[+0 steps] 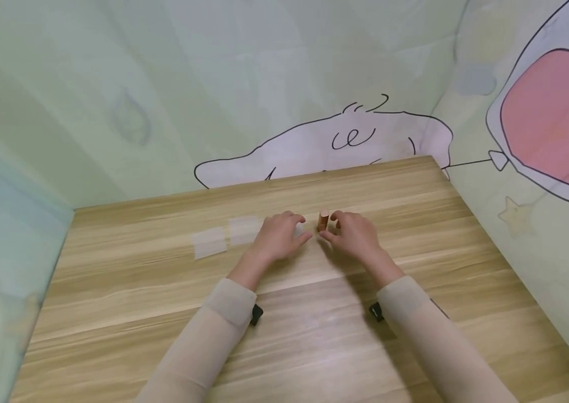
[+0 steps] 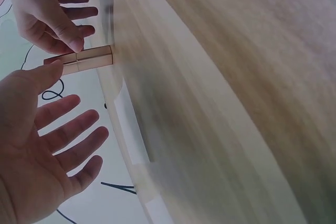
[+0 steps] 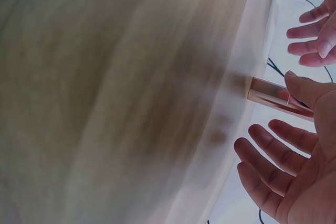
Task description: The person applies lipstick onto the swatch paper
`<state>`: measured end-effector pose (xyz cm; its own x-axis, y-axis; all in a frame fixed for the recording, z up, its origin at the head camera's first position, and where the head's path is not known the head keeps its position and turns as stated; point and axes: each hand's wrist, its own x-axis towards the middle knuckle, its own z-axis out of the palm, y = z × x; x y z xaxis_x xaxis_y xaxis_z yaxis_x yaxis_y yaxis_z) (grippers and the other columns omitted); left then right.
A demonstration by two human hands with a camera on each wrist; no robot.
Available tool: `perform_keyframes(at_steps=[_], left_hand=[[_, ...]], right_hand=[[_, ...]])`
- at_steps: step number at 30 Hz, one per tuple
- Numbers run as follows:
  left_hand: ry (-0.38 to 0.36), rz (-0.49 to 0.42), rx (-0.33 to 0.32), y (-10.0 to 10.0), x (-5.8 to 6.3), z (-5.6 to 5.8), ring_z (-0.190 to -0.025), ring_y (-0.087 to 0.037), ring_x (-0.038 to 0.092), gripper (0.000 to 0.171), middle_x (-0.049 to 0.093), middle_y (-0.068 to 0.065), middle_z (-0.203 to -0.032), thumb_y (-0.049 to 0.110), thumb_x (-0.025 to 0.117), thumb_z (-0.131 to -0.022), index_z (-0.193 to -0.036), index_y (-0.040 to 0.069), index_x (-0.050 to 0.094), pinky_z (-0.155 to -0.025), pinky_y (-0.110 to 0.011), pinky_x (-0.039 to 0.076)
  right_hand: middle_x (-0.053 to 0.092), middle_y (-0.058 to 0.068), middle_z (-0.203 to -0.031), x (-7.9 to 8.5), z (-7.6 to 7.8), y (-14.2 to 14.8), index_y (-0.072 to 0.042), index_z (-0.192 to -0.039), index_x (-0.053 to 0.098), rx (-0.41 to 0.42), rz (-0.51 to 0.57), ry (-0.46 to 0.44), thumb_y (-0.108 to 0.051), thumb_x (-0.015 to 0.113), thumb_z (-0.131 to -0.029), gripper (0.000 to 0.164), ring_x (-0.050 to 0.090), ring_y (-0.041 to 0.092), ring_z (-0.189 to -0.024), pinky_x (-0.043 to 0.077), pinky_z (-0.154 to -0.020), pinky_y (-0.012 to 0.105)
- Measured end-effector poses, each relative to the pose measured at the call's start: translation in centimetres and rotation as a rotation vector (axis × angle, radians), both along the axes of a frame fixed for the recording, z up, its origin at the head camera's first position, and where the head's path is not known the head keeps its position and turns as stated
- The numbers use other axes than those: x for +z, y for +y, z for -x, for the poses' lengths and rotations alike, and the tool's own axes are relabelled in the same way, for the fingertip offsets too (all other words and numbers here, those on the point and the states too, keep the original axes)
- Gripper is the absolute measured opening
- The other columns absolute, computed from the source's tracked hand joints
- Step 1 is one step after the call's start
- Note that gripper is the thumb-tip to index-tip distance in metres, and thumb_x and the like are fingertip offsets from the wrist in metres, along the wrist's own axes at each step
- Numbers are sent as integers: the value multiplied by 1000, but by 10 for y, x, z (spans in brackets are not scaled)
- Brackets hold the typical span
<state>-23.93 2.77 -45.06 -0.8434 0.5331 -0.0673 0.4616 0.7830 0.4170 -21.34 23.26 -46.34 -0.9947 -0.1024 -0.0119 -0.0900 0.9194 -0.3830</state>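
On the bench (image 1: 289,330), toward its far side: one copper-coloured tube (image 1: 323,220), long axis upright, between left hand (image 1: 275,238) and right hand (image 1: 357,235). The latter, nearer: fingers parted, gripping nothing, tube just left of its fingertips (touching or not, I can't tell). The former: loosely spread, holding nothing.

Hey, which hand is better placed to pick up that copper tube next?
Probably your right hand: in the head view it curves close beside the upright tube, while a wider gap separates your left hand from it.
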Motion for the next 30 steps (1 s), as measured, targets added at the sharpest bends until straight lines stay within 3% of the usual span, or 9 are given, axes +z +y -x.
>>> perform_keyframes(at_steps=[13,21,30], left_hand=[[37,50,-32,16,9,14,-124,-31,58,45,64,-11,-132,39,63,-100,-134,9,63,-106,-52,41],[38,94,-62,27,5,17,-122,-29,60,49,67,-10,-129,43,63,-99,-134,9,63,-104,-51,44],[32,74,-55,32,3,20,-114,-25,63,50,69,-8,-122,45,63,-99,-134,10,62,-97,-48,47]], right_hand=[[72,11,-104,2,10,5,-4,-121,67,-2,-13,-21,-45,71,-92,50,67,32,-98,53,-81,48],[71,12,-105,2,13,6,-5,-120,67,-11,-14,-45,-46,73,-92,50,67,32,-96,54,-77,48],[70,9,-100,-3,18,4,-8,-115,70,17,10,-64,-47,75,-90,48,65,28,-92,53,-77,45]])
